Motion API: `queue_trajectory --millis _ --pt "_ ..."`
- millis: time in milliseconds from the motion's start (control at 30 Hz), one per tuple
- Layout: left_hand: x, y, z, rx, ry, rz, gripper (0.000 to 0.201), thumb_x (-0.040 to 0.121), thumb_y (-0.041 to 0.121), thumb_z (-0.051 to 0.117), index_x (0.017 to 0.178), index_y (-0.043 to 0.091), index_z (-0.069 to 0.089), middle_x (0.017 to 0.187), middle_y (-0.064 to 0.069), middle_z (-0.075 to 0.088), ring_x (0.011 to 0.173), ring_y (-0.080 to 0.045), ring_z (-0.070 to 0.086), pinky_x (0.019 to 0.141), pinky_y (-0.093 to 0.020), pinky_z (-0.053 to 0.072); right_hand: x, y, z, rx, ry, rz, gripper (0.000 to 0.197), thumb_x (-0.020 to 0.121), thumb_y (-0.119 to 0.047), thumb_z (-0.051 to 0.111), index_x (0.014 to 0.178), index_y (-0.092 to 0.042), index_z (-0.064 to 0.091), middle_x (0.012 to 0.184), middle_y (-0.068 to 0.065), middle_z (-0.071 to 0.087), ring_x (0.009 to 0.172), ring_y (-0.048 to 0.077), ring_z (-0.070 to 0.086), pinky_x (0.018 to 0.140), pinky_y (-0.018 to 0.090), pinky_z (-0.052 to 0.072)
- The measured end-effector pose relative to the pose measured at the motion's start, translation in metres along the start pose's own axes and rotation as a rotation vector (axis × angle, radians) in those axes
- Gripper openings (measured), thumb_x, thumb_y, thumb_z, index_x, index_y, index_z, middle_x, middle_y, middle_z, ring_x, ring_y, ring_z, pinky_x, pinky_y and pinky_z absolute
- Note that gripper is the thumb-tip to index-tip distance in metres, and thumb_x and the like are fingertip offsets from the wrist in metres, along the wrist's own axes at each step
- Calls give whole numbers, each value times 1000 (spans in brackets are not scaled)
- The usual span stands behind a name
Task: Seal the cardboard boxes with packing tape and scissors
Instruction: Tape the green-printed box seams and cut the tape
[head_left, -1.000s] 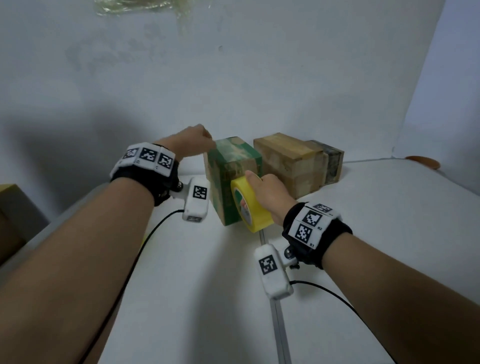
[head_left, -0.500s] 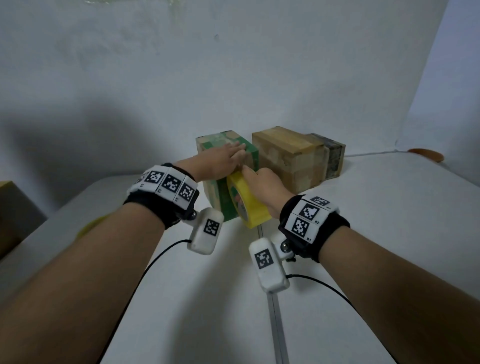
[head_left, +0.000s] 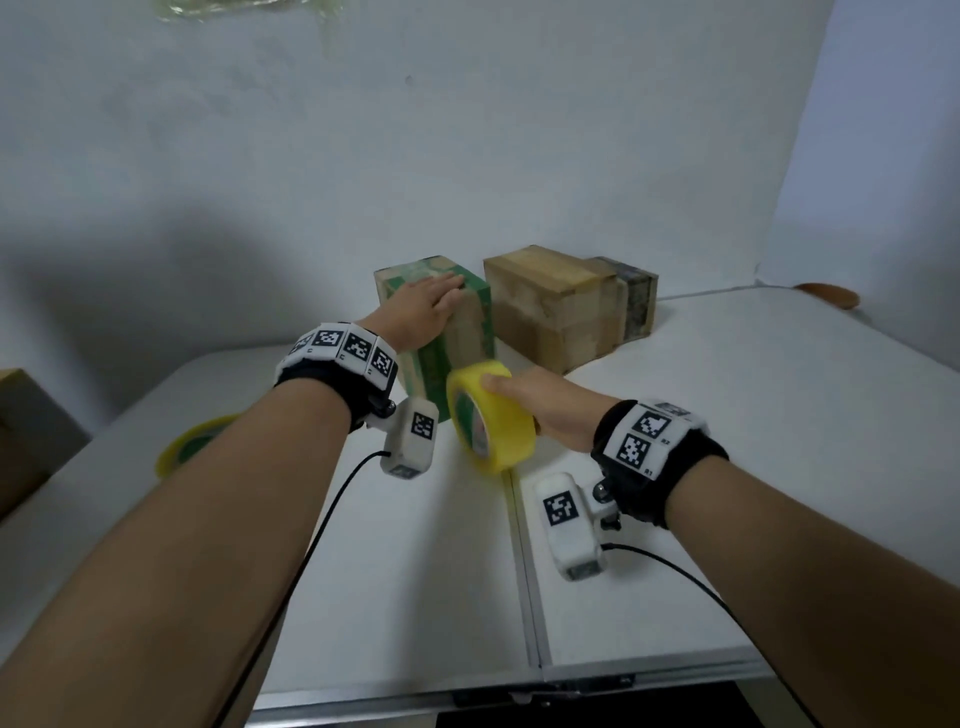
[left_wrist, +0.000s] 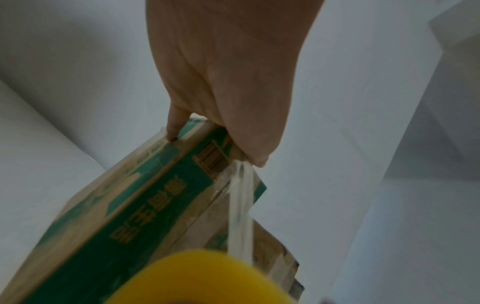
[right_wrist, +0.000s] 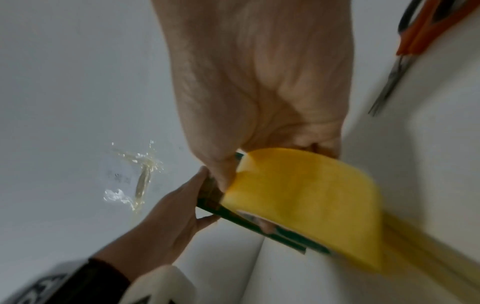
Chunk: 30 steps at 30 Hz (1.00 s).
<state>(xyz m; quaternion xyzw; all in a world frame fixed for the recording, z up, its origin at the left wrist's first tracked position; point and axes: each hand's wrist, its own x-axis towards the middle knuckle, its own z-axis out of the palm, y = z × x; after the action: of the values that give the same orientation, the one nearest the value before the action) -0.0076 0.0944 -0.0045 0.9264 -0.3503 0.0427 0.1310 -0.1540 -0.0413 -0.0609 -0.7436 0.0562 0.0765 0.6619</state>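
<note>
A green-and-brown cardboard box (head_left: 464, 335) stands upright at the middle of the white table (head_left: 727, 467). My left hand (head_left: 423, 306) lies flat on the box's top, fingers straight, pressing down. My right hand (head_left: 540, 410) grips a yellow roll of packing tape (head_left: 493, 421) just in front of the box's near face. In the left wrist view a clear strip of tape (left_wrist: 240, 205) runs from the box's top edge, under my left hand (left_wrist: 228, 72), down to the roll (left_wrist: 197, 277). Scissors (right_wrist: 415, 37) with orange handles lie on the table to the right.
Two more brown boxes (head_left: 550, 306) and a darker one (head_left: 631, 296) stand side by side right of the green box. A second yellow tape roll (head_left: 192, 447) lies at the left, half hidden by my left arm. Another brown box (head_left: 26, 431) sits at the far left.
My left hand moved from the box's far left corner onto its top and now lies flat. My right hand drew the roll away from the box toward me, pulling tape out.
</note>
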Motion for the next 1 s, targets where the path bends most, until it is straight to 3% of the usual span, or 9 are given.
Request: queue_trajectory --millis 100,200,367,600,700,767,833,1000 --pt "5 -7 6 15 47 20 47 106 34 28 149 16 33 156 -5 30 146 -22 23 119 -33 12 5 -2 4 -123 78 99 44 101 -42 45 115 -2 56 87 6 66 75 18 64 57 20 50" --pt "8 -16 14 30 130 75 45 104 32 37 147 17 39 153 -6 36 142 -23 31 117 -33 16 16 -7 10 -312 91 149 61 96 -58 42 131 -8 48 104 9 58 104 33 62 83 35 51" --pt "8 -23 30 48 273 91 45 100 40 43 145 30 42 149 2 44 134 -26 38 109 -44 34 20 -7 11 -397 162 148 72 99 -56 36 145 1 37 139 19 50 122 34 53 103 44 46" --pt "-5 -17 36 250 309 52 67 90 41 60 149 32 29 149 10 36 132 -20 32 84 -45 52 24 -10 9 -422 132 154 69 101 -51 35 147 0 33 141 17 48 122 31 53 102 41 47" --pt "-5 -12 37 280 305 15 68 90 42 60 149 31 28 148 10 37 133 -18 32 82 -45 54 27 -12 8 -423 119 178 67 102 -50 37 148 -2 31 139 12 49 121 28 51 89 32 48" --pt "-4 -10 37 285 299 1 70 89 42 61 149 31 27 148 10 37 134 -19 31 82 -46 53 28 -11 7 -397 114 196 65 101 -49 38 146 -2 34 124 8 50 112 25 52 80 29 47" --pt "-4 -11 35 288 276 4 75 87 42 64 150 31 25 150 10 34 136 -20 30 82 -47 53 31 -8 5 -372 112 198 66 100 -51 40 145 -3 37 119 8 51 113 26 53 85 32 49" --pt "-7 -14 32 324 221 25 87 82 44 70 151 30 19 152 10 30 137 -21 27 80 -48 53 37 -2 3 -398 136 182 67 99 -54 40 143 -4 40 131 13 55 120 30 54 96 39 51"
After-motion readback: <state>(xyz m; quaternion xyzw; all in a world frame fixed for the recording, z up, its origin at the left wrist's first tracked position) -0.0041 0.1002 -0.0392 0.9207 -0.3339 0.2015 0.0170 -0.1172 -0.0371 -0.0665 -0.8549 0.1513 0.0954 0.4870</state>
